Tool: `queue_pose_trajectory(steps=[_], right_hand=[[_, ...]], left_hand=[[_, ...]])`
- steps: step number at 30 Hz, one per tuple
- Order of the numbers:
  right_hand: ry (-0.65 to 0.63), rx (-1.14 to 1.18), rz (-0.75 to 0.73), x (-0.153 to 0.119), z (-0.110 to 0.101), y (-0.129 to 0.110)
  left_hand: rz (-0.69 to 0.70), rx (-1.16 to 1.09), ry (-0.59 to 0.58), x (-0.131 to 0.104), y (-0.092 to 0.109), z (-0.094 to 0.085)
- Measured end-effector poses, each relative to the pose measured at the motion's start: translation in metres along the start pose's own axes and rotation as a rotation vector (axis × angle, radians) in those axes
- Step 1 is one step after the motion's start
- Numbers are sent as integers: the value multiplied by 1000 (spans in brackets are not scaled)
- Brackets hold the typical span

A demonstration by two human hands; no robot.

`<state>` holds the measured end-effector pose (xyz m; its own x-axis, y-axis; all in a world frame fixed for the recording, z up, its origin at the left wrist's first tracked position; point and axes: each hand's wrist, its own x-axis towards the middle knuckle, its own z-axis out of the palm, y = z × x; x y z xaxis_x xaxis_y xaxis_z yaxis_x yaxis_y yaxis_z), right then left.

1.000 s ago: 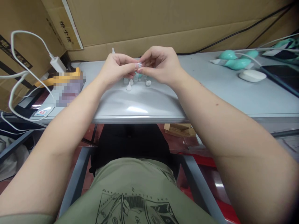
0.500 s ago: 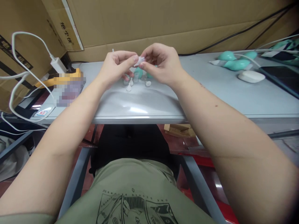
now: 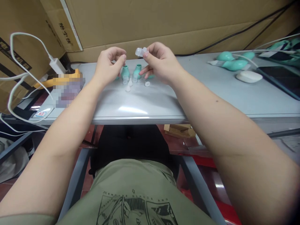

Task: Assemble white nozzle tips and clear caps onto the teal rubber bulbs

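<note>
A small translucent plastic piece (image 3: pixel 140 52) is pinched between the thumb and fingers of my right hand (image 3: pixel 161 62), above the table. To its left, my left hand (image 3: pixel 110 65) has thumb and index bent towards each other; whether anything small lies between them is too unclear to tell. Two teal bulbs with open necks, one on the left (image 3: pixel 125 71) and one on the right (image 3: pixel 137 72), stand upright between my hands. In front of them are clear cups (image 3: pixel 126 80), white cone-shaped pieces (image 3: pixel 127 88) and a round white piece (image 3: pixel 147 83).
Cables and a white plug (image 3: pixel 57 66) are at the left, beside a yellow object (image 3: pixel 70 76) and a blurred patch. Cardboard (image 3: pixel 131 25) rises behind the table (image 3: pixel 140 103). At the right lie more teal bulbs (image 3: pixel 234 64), a white rounded device (image 3: pixel 249 76) and a dark tablet (image 3: pixel 281 81).
My hands have moved apart, the left one leftwards. The translucent piece, earlier between both hands, is now in my right hand only. The teal bulbs' necks have come into view.
</note>
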<state>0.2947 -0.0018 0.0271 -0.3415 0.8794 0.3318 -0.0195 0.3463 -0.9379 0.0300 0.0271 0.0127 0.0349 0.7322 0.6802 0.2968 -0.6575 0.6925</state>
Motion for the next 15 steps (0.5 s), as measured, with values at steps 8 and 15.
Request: queue_pose_trajectory(steps=[8, 15], right_hand=[[37, 103, 73, 9, 13, 21], [31, 193, 116, 15, 9, 27]], left_hand=[[-27, 0, 4, -12, 23, -3], [0, 35, -12, -14, 22, 0]])
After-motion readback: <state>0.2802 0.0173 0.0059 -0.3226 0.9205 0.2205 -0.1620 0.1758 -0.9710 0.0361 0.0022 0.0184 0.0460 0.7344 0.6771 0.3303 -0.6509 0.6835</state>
